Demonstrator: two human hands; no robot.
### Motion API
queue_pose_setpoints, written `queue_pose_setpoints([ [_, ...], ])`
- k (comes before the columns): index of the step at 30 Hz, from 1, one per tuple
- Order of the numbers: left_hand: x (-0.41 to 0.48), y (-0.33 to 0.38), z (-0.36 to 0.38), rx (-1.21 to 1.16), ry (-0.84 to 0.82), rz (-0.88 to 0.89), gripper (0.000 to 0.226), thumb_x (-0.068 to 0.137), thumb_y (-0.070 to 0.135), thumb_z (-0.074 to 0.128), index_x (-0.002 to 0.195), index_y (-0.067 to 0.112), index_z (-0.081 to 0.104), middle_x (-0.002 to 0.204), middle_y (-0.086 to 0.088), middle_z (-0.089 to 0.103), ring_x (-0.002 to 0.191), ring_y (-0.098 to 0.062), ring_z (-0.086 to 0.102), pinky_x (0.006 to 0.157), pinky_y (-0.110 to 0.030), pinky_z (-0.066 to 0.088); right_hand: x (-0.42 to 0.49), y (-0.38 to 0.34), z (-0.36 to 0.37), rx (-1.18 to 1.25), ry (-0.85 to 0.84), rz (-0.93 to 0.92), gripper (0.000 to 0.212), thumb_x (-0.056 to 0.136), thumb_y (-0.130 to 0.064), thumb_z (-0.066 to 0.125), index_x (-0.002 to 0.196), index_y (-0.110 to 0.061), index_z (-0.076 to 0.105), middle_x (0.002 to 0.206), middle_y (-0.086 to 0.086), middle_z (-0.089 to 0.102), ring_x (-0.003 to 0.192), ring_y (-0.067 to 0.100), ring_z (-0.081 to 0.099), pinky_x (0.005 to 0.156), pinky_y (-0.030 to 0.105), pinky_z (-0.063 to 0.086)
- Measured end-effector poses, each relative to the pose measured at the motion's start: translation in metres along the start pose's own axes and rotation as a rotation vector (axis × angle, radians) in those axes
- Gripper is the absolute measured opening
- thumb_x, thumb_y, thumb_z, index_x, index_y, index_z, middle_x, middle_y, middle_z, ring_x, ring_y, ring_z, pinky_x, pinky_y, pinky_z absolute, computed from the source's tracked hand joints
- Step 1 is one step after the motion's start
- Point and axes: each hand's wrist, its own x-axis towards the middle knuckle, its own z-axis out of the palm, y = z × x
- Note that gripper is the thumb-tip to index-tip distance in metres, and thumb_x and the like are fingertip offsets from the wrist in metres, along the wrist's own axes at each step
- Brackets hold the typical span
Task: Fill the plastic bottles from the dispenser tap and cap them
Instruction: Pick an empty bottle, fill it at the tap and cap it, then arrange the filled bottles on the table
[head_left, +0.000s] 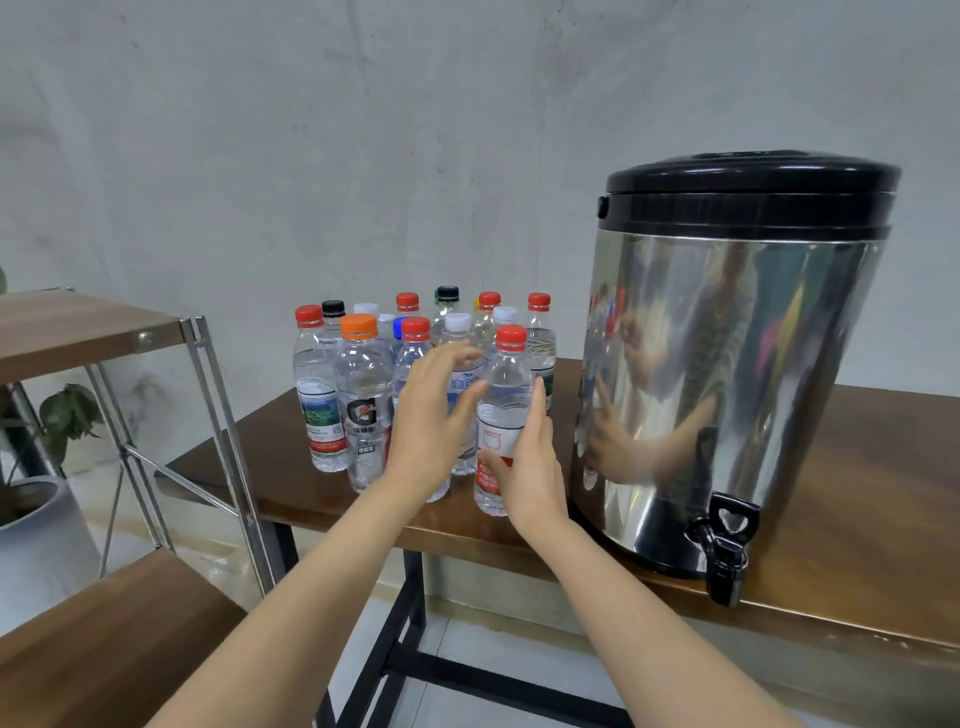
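Wooden table (857, 467) (glossy), clear plastic bottles (363, 384).

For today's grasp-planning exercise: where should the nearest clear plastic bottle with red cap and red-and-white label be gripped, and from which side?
Probably grip the red-capped bottle round its straight labelled middle, from the front right, the side towards the shiny steel dispenser drum. It stands upright, and other bottles crowd its left and rear.
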Motion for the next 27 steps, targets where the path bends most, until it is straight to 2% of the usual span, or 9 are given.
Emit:
queue_pose_setpoints([
  [3,-0.012,-0.015,-0.01,0.093,0.024,0.005,0.03,0.093,0.017,0.066,0.122,0.013,0.063,0.128,0.0,0.061,0.122,-0.005,0.045,0.104,-0.016,0.032,0.006,-0.002,0.003,0.012,-0.026,-0.004,0.106,0.09,-0.021,0.071,0.154,-0.036,-0.012,0.158,0.001,0.029,0.131,0.025,0.05,0.1,0.041,0.045],
  [5,-0.014,-0.023,-0.016,0.147,0.018,-0.004,0.03,0.092,0.017,0.067,0.122,0.014,0.063,0.128,0.0,0.061,0.121,-0.003,0.041,0.101,-0.01,0.027,0.011,-0.004,0.005,0.029,-0.066,-0.002,0.106,0.089,-0.02,0.071,0.154,-0.036,-0.012,0.16,0.002,0.026,0.135,0.025,0.046,0.105,0.044,0.042],
  [7,-0.01,-0.027,-0.023,0.193,0.001,-0.029,0.032,0.092,0.018,0.067,0.124,0.015,0.062,0.13,0.0,0.059,0.126,-0.01,0.043,0.097,-0.005,0.023,0.016,-0.004,0.004,0.017,-0.11,-0.002,0.108,0.088,-0.021,0.073,0.153,-0.036,-0.012,0.161,0.002,0.025,0.138,0.026,0.043,0.107,0.046,0.042],
  [9,0.001,-0.029,-0.031,0.248,0.003,-0.028,0.037,0.092,0.019,0.068,0.127,0.015,0.06,0.135,-0.001,0.055,0.13,-0.018,0.042,0.099,-0.006,0.022,0.021,-0.009,-0.001,-0.019,-0.111,-0.014,0.112,0.085,-0.026,0.076,0.153,-0.036,-0.012,0.162,0.001,0.021,0.139,0.026,0.042,0.103,0.045,0.045],
  [13,0.038,-0.024,-0.043,0.343,-0.087,-0.087,0.066,0.087,0.02,0.074,0.145,0.018,0.042,0.148,-0.004,0.041,0.138,-0.021,0.033,0.11,-0.03,0.03,0.038,-0.032,-0.017,-0.027,0.016,-0.121,0.116,0.082,-0.034,0.078,0.154,-0.034,-0.013,0.163,0.002,0.014,0.14,0.026,0.039,0.097,0.045,0.049],
  [16,0.056,-0.023,-0.041,0.334,-0.242,-0.214,0.086,0.083,0.018,0.079,0.152,0.017,0.027,0.153,-0.006,0.035,0.14,-0.024,0.031,0.113,-0.038,0.032,0.055,-0.048,-0.028,-0.162,0.01,-0.164,0.112,0.084,-0.036,0.076,0.154,-0.033,-0.013,0.16,0.008,0.021,0.139,0.03,0.039,0.092,0.046,0.049],
  [18,0.059,-0.025,-0.036,0.326,-0.292,-0.257,0.088,0.08,0.017,0.081,0.151,0.011,0.027,0.15,-0.009,0.037,0.138,-0.027,0.035,0.112,-0.038,0.033,0.062,-0.052,-0.032,-0.22,-0.021,-0.185,0.11,0.085,-0.037,0.075,0.154,-0.035,-0.012,0.158,0.009,0.023,0.137,0.031,0.042,0.092,0.048,0.049],
  [22,0.057,-0.025,-0.032,0.322,-0.246,-0.291,0.085,0.075,0.013,0.084,0.145,0.005,0.036,0.142,-0.011,0.042,0.131,-0.026,0.042,0.107,-0.031,0.035,0.064,-0.051,-0.033,-0.202,-0.121,-0.199,0.102,0.086,-0.03,0.075,0.155,-0.035,0.0,0.159,0.007,0.026,0.134,0.031,0.046,0.096,0.045,0.049],
  [27,0.045,-0.019,-0.029,0.243,-0.211,-0.316,0.09,0.074,0.009,0.085,0.148,0.017,0.034,0.143,-0.012,0.04,0.132,-0.028,0.041,0.108,-0.034,0.037,0.056,-0.05,-0.031,-0.088,-0.137,-0.29,0.091,0.084,-0.015,0.077,0.153,-0.032,0.02,0.156,0.004,0.031,0.139,0.028,0.04,0.107,0.045,0.042],
])
